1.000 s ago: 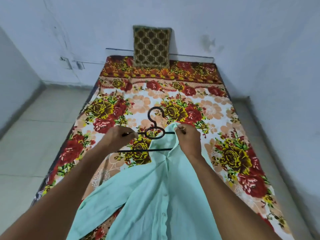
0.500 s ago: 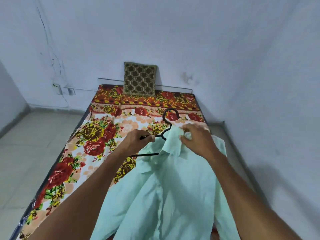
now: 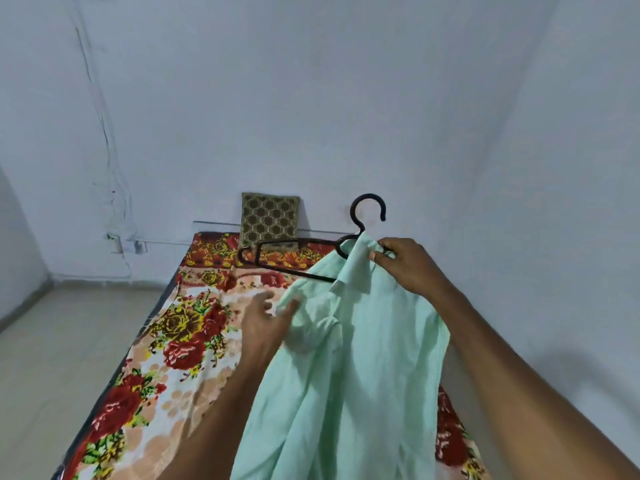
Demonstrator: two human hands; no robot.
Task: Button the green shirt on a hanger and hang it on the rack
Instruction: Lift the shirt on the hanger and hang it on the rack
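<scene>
Above the floral bed (image 3: pixel 194 344), the right hand (image 3: pixel 407 263) pinches the green shirt (image 3: pixel 349 368) collar at the black hanger (image 3: pixel 311 251) neck, holding both aloft. The left hand (image 3: pixel 266 323), fingers loosely spread, touches the shirt's loose left shoulder.

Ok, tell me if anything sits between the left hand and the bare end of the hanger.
Nothing visible does. The left hand is open at the green shirt shoulder, and the bare hanger arm is just above it, held up at the collar by the right hand.
</scene>
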